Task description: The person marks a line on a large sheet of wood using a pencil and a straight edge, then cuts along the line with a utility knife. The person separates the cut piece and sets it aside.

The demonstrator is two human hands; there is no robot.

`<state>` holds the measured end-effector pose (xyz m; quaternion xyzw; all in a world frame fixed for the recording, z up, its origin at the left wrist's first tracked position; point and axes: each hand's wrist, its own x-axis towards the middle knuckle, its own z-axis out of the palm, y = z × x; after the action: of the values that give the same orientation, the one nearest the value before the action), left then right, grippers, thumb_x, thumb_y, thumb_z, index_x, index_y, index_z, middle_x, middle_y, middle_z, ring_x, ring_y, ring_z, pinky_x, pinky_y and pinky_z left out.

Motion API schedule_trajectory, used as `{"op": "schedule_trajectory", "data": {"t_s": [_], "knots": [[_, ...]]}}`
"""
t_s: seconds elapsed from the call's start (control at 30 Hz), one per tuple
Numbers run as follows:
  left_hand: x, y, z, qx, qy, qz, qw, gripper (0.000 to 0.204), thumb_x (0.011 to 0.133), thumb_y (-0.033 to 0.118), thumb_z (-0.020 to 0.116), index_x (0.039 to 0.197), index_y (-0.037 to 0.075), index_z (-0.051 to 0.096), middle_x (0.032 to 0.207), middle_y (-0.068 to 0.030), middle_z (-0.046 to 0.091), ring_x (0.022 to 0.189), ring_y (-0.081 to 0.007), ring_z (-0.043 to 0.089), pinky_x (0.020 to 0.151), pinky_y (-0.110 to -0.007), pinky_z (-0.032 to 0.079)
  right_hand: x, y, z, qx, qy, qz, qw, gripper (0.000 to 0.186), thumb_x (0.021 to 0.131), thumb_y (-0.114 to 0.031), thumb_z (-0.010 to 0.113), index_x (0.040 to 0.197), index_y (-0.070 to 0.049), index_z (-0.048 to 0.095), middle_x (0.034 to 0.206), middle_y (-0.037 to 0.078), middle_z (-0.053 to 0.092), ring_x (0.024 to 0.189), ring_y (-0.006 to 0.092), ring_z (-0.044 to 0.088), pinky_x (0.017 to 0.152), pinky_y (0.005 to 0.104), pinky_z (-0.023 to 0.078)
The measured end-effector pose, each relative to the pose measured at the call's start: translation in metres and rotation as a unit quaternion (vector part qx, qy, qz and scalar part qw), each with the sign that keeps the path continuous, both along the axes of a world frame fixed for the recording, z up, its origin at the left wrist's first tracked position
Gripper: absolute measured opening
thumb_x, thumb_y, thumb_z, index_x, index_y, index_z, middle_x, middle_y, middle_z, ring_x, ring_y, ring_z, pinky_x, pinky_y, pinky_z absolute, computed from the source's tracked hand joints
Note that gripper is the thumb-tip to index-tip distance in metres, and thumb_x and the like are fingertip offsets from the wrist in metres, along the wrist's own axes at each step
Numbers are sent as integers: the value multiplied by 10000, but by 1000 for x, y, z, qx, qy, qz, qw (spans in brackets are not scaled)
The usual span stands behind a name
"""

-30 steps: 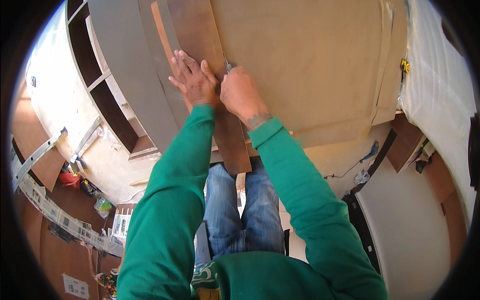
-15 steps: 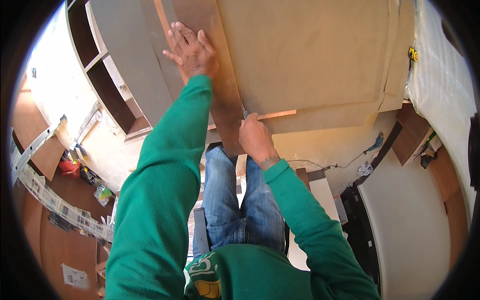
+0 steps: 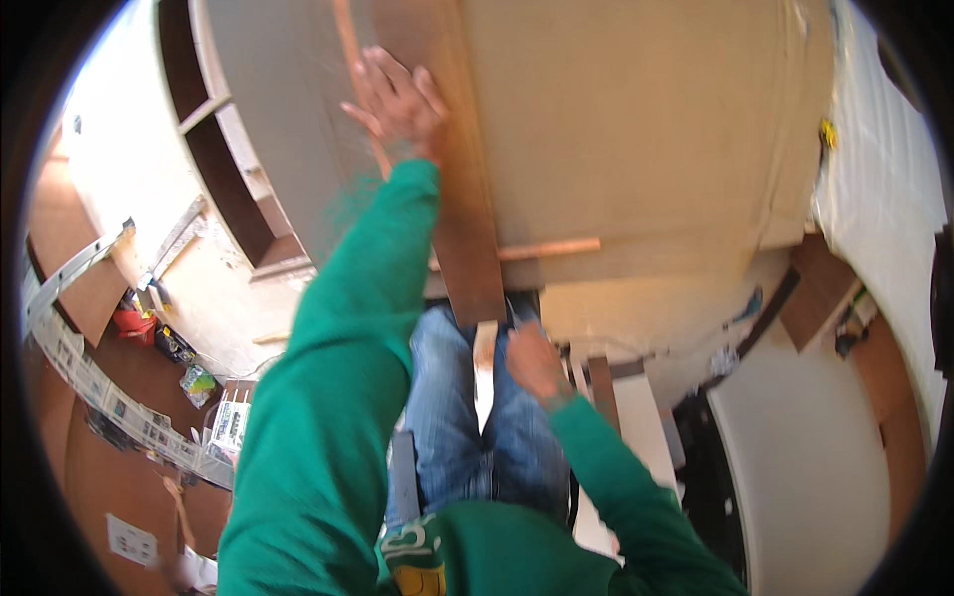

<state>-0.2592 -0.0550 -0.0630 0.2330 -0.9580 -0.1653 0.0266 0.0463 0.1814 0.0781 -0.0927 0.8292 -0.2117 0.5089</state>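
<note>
A long dark brown board strip (image 3: 467,219) lies on a wide tan panel (image 3: 636,119), its near end jutting past the panel's edge over my knees. My left hand (image 3: 397,104) presses flat on the strip near its left edge, fingers spread and holding nothing. Just right of the strip's near end is my right hand (image 3: 537,366), closed around a slim, thin-bladed cutter (image 3: 512,312); blur hides most of the tool. A narrow light wooden lath (image 3: 552,247) sticks out to the right of the strip. Another thin reddish lath (image 3: 347,35) runs along its left side.
A yellow tape measure (image 3: 828,133) sits at the panel's right edge, beside plastic sheeting (image 3: 884,139). An open shelf frame (image 3: 224,164) stands to the left. Beyond it are a ladder (image 3: 75,260) and a red bag (image 3: 134,327). A blurred teal tool (image 3: 752,301) lies right.
My right hand has drawn the cutter toward me, from the strip's edge to beyond its near end. The left hand stays flat on the strip. The whole view has shifted slightly.
</note>
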Motion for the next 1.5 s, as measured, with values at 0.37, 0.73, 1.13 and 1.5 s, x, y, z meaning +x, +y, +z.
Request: {"op": "schedule_trajectory", "data": {"t_s": [0.37, 0.73, 1.13, 1.5], "knots": [[11, 4, 0, -13, -43, -13, 999, 663, 1122, 339, 378, 1672, 16, 196, 1745, -150, 220, 1622, -354, 169, 1247, -708, 120, -327, -99, -33, -47, 184, -245, 951, 346, 1097, -264, 482, 1010, 71, 498, 775, 345, 667, 744, 544, 673, 634, 596, 539], [13, 0, 8, 22, -49, -12, 998, 696, 1104, 307, 411, 1678, 9, 154, 1753, -150, 195, 1622, -362, 158, 1254, -699, 100, -443, -156, -75, -77, 203, -257, 942, 368, 1095, -261, 471, 1040, 101, 506, 911, 380, 697, 880, 528, 710, 768, 583, 574], [11, 0, 14, 18, -71, -25, 997, 672, 1107, 275, 376, 1667, -27, 158, 1751, -181, 172, 1623, -394, 129, 1255, -685, 102, -477, -170, -84, -59, 200, -248, 946, 408, 1100, -283, 458, 1087, 121, 514, 964, 381, 702, 916, 531, 712, 820, 574, 580], [13, -1, 15, 28, -76, -20, 997, 721, 1082, 253, 449, 1675, -14, 138, 1754, -176, 174, 1625, -375, 142, 1261, -683, 89, -504, -176, -87, -65, 213, -230, 947, 423, 1094, -302, 464, 1072, 116, 527, 927, 383, 696, 882, 542, 705, 802, 579, 576]]}}
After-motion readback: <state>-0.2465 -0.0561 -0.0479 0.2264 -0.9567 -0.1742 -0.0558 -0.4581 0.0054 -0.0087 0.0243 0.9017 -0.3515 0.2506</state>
